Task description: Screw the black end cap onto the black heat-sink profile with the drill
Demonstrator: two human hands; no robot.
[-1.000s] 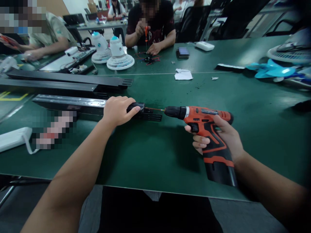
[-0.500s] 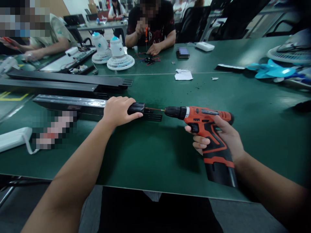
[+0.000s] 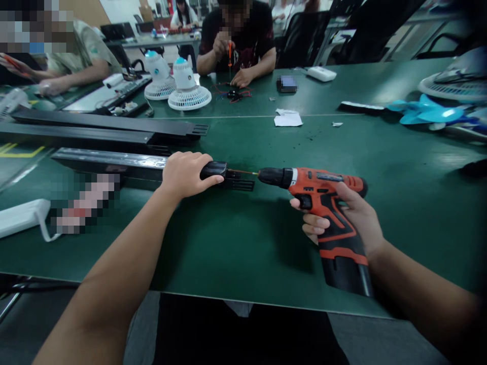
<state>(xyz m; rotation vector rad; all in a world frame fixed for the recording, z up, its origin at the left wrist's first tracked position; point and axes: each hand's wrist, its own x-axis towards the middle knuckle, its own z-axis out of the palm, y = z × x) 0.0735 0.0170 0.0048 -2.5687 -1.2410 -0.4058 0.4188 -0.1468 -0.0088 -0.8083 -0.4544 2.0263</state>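
Observation:
My left hand (image 3: 185, 175) is closed over the right end of a long black metal rail (image 3: 110, 163) lying on the green table (image 3: 236, 238). My right hand (image 3: 352, 213) grips an orange and black cordless drill (image 3: 323, 203) by its handle, forefinger at the trigger. The drill points left, and its thin bit (image 3: 243, 172) reaches the rail's end bracket (image 3: 239, 181) just past my left thumb.
Two more black rails (image 3: 102, 126) lie behind. A white power strip (image 3: 23, 217) sits at the left edge. Two small white fans (image 3: 178, 86), paper scraps (image 3: 287, 118) and blue fan blades (image 3: 426, 109) lie further back. Two other people work across the table.

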